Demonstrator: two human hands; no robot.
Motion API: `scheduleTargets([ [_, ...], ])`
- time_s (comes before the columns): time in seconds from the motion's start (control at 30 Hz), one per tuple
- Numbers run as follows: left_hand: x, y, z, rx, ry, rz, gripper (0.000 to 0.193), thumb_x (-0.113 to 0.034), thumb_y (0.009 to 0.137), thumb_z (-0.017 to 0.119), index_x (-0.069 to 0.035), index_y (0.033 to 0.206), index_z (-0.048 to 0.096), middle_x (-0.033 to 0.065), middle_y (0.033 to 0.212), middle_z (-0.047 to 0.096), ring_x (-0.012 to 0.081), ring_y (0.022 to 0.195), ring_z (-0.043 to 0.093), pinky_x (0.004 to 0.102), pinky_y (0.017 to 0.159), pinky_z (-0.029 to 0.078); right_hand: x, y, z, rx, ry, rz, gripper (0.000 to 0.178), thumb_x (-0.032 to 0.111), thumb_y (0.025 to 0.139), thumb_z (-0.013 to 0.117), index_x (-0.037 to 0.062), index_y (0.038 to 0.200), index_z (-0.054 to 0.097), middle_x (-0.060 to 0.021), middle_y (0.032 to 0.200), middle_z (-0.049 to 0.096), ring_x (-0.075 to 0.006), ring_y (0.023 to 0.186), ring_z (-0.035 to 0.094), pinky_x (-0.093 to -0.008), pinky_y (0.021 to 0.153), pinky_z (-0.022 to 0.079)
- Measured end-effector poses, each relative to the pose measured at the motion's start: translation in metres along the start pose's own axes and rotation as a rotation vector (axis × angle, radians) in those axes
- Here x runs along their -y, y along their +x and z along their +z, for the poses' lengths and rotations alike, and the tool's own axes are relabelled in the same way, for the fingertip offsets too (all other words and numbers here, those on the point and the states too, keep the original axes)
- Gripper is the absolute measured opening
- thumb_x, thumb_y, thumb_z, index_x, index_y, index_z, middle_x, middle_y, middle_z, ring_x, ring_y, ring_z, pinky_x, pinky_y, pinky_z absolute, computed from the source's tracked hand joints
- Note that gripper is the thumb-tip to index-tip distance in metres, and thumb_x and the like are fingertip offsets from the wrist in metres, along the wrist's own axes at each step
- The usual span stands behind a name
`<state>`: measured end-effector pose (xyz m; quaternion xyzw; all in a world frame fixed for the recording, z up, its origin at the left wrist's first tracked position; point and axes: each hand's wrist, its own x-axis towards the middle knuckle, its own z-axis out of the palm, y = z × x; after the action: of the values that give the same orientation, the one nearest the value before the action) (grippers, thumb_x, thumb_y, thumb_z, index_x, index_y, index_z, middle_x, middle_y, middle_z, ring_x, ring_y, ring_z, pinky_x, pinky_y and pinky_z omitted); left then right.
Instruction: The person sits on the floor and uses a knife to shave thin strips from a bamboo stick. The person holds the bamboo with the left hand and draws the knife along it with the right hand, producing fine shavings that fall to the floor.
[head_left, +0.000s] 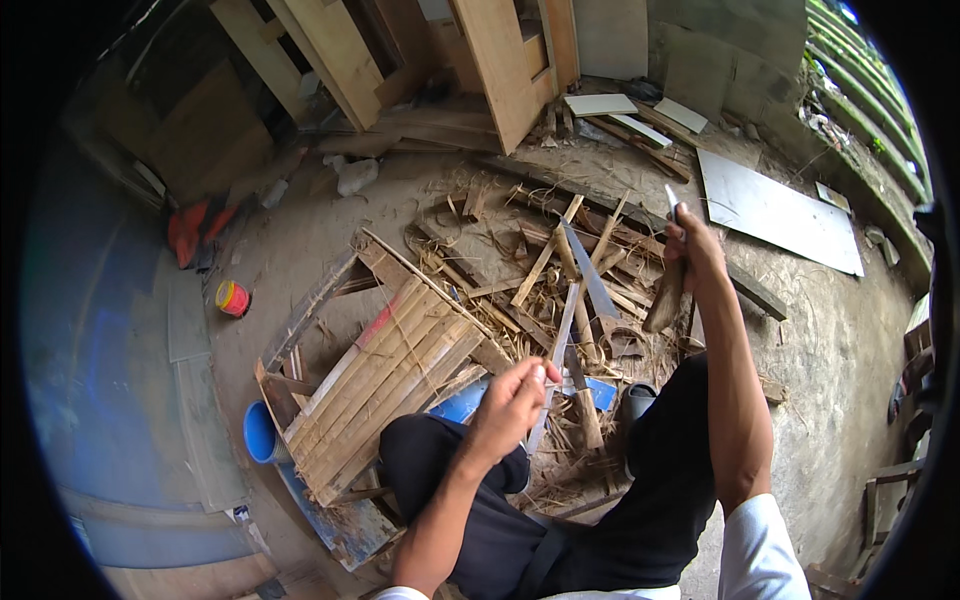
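Observation:
My right hand (697,245) is raised at the right, closed around a tool with a pale, narrow blade (672,198) pointing up. A thick brown wooden piece (665,300) hangs below that fist; I cannot tell whether it is the tool's handle. Above my lap, my left hand (512,403) has its fingertips pinched together, and whatever they hold is too small to name. Past it a long pale flat strip (562,345) slants over the ground. A handsaw (592,275) lies on a heap of split wood sticks and shavings (490,265) between the hands.
A slatted wooden frame (390,365) lies to the left, beside a blue bucket (259,434) and a red-and-yellow tub (232,298). Wooden panels (500,70) lean at the back. A white board (780,210) lies at the far right, and a dark beam (757,291) borders the heap.

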<state>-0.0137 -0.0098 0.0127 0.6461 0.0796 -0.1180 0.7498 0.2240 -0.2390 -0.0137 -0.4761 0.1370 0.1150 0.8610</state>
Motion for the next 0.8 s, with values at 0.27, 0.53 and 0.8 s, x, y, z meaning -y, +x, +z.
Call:
scheduleTargets([
  [0.27,-0.009,0.009,-0.011,-0.147,-0.114,0.105,0.028,-0.024,0.103,0.035,-0.002,0.1,0.052,-0.0062,0.064,0.036,0.0014,0.045,0.026,0.0183,0.04,0.02,-0.038,-0.063,0.045,0.419,-0.297,-0.027,0.027,0.032,0.098,0.052,0.0068,0.09,0.057,0.0023,0.063,0.047,-0.0041,0.048,0.037,-0.0197,0.043,0.032],
  [0.53,0.0,0.008,-0.007,-0.215,0.014,0.088,0.027,-0.023,0.103,0.038,-0.002,0.093,0.052,-0.0068,0.063,0.032,0.0019,0.049,0.026,0.0193,0.043,0.022,-0.06,-0.106,0.071,0.864,-0.607,0.368,0.034,0.035,0.096,0.054,0.005,0.082,0.06,0.0057,0.058,0.047,-0.003,0.047,0.038,-0.0203,0.041,0.029],
  [0.8,0.01,0.019,-0.001,-0.197,0.136,0.15,0.023,-0.02,0.103,0.037,-0.003,0.092,0.049,-0.0066,0.062,0.031,0.0004,0.045,0.023,0.0185,0.039,0.018,-0.046,-0.089,0.075,0.465,-0.566,0.297,0.032,0.04,0.092,0.058,0.0096,0.081,0.058,0.0023,0.059,0.05,-0.0067,0.046,0.041,-0.0219,0.041,0.032],
])
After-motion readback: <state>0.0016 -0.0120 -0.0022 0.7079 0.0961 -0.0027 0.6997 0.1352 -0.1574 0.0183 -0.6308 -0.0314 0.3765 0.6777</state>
